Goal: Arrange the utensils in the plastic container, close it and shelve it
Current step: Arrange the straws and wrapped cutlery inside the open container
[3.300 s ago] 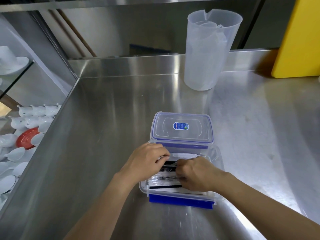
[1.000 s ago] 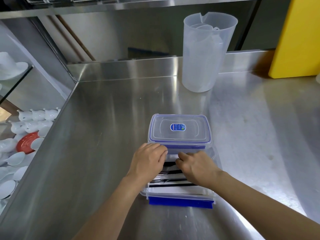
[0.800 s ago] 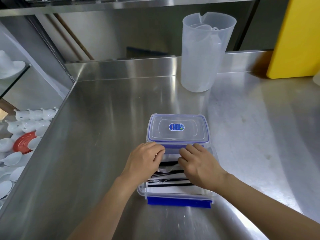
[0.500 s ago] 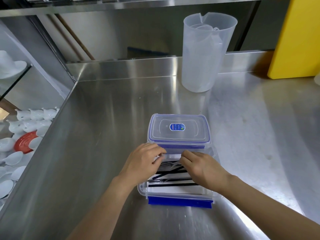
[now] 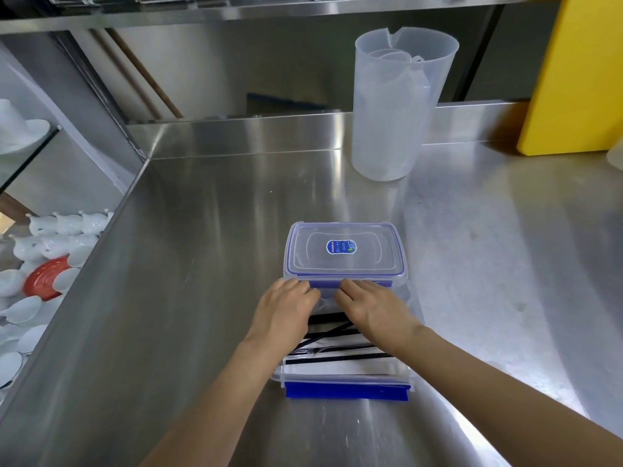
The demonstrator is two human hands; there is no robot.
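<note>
The open plastic container [image 5: 344, 374] sits near the front edge of the steel tabletop [image 5: 202, 264], its blue near clip facing the person, with black-handled utensils [image 5: 337, 348] lying lengthwise inside. Both hands rest palm-down at its far rim: left hand [image 5: 283, 311] and right hand [image 5: 374, 311], fingers curled loosely; whether either grip clasps anything cannot be told. A closed container [image 5: 344, 251] touches behind. Bare steel lies left and right; a pitcher [image 5: 397, 106] stands well back.
</note>
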